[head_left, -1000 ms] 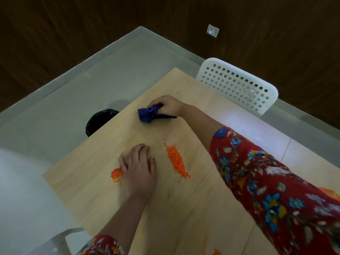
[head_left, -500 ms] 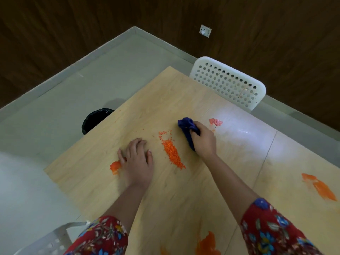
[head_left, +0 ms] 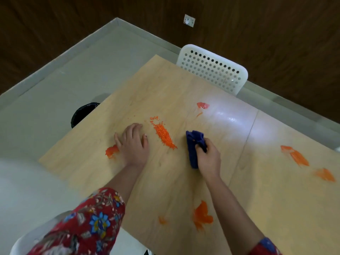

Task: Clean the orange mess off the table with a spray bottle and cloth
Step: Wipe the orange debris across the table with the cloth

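Head view: tabletop inventory, left to right

One black bin (head_left: 83, 115) on the floor, beside the table (head_left: 165, 83). One left hand (head_left: 134, 144), flat on the wood with its fingers straight, holding nothing; it touches one left smear (head_left: 111, 151). One pile of orange granules (head_left: 163, 135), between the hands. One blue cloth (head_left: 193, 144), bunched on the tabletop just right of the pile, gripped by one right hand (head_left: 208, 158) with fingers curled round it. Five more orange marks: far smear (head_left: 202, 105), small near smear (head_left: 161, 220), large near smear (head_left: 201, 216), right smear (head_left: 298, 157), lower right smear (head_left: 324, 174). One white perforated chair (head_left: 213, 70), at the table's far edge.
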